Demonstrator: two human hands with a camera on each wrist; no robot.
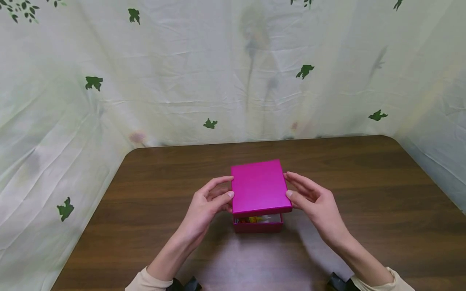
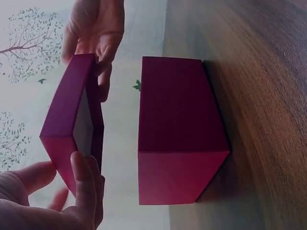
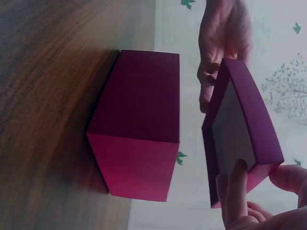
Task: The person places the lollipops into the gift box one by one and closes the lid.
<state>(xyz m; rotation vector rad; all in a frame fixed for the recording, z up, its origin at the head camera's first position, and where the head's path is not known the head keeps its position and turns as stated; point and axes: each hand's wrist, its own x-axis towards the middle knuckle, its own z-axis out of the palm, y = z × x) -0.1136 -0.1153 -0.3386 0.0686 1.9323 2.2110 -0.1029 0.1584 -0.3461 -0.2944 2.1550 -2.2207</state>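
A magenta box lid [image 1: 260,186] is held up by both hands above the matching box base [image 1: 258,227]. My left hand [image 1: 208,206] grips the lid's left side with thumb and fingers. On the opposite side my right hand [image 1: 316,202] grips the lid the same way. Both wrist views show a gap between the lid [image 2: 67,98] and the box base [image 3: 136,96], and the lid is tilted. Through the gap in the head view, small yellow and red contents [image 1: 255,219] show inside the base; their kind cannot be made out.
The box stands on a brown wooden table [image 1: 164,173] with rounded far corners. Behind and beside the table hangs a pale curtain [image 1: 174,72] printed with green leaves. Dark bands [image 1: 183,285] sit at both wrists.
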